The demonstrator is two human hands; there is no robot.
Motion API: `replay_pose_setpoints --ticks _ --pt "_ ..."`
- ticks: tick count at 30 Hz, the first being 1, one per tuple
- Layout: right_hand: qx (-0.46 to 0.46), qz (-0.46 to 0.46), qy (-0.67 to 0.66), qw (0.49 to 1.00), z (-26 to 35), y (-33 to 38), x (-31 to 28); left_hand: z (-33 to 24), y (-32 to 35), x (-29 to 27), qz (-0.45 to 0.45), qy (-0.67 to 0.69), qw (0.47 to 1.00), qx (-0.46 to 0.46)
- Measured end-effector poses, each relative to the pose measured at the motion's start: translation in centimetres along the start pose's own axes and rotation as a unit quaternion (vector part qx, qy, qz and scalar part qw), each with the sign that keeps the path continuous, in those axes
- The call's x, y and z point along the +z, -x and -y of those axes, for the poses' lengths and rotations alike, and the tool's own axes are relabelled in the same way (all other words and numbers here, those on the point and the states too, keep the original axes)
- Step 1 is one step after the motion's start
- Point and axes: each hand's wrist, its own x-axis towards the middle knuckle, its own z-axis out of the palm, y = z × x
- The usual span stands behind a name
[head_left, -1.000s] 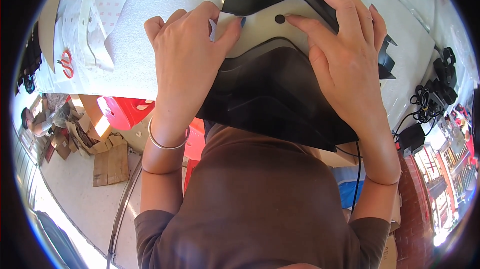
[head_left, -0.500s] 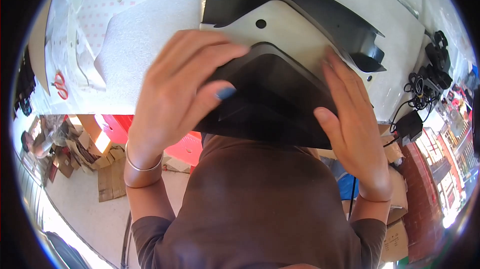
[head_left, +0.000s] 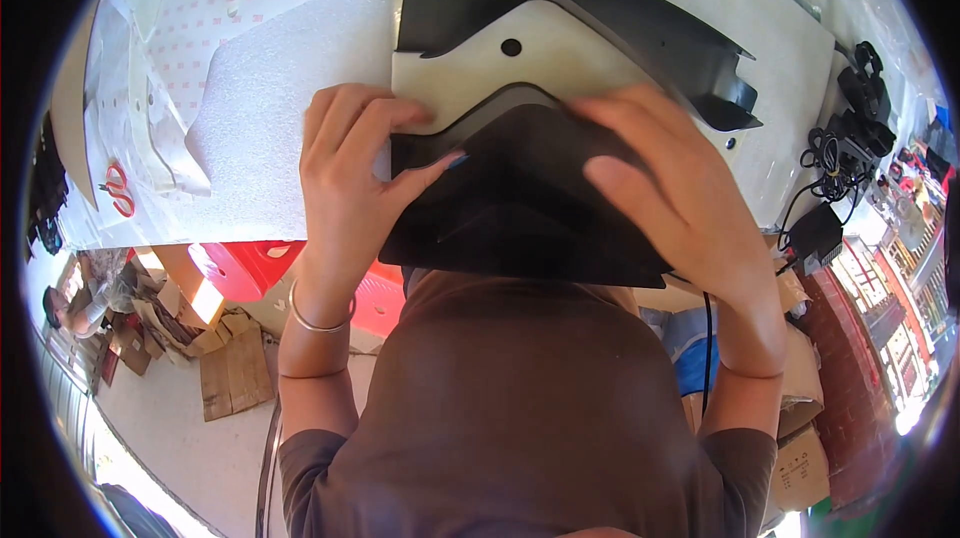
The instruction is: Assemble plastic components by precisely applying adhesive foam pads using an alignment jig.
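Glossy black panel (head_left: 510,193) at frame centre, top edge bent in a peak, lower edge toward the brown shirt (head_left: 530,388), looks past the near edge of the counter (head_left: 770,68). Just above: cream peaked piece (head_left: 480,78) with a dark round hole; above that, second black panel (head_left: 620,8), upper centre.

Left grip (head_left: 345,143): thumb on or just over the glossy panel's upper left, fingertips over the cream edge, apart from thumb; can't tell if pinching. Right grip (head_left: 660,178): spread, thumb and fingers apart over the panel's right side, blurred, contact unclear.

Could tip or slide toward the shirt if pressed on the near side, given the apparent overhang. Could sit skewed against the cream piece if pushed harder from one side. Could mark the gloss if dragged over grit.

Containers: cardboard box (head_left: 800,473) at lower right, contents not visible. Brown cardboard (head_left: 235,378) at lower left, reads as flattened, not holding anything visible.

Further out: white foam sheet (head_left: 270,128) and red-handled scissors (head_left: 118,190) at left, coiled black cable (head_left: 825,150) at right, red stool (head_left: 235,268) below the counter edge, left.
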Motion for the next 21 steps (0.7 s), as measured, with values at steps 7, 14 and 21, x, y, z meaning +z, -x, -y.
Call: replay_pose_setpoints --ticks 7,14,21 --pt "0.129 -0.006 0.212 0.969 0.8 2.4 -0.9 0.7 0.1 0.0 -0.033 -0.096 0.995 0.014" --pt "0.015 -0.017 0.141 0.99 2.2 -3.1 2.4 1.2 0.7 0.6 -0.074 -0.091 0.993 0.006" --pt "-0.028 -0.055 0.188 0.98 2.2 -2.7 2.6 1.6 1.5 0.5 -0.063 -0.127 0.99 0.012"
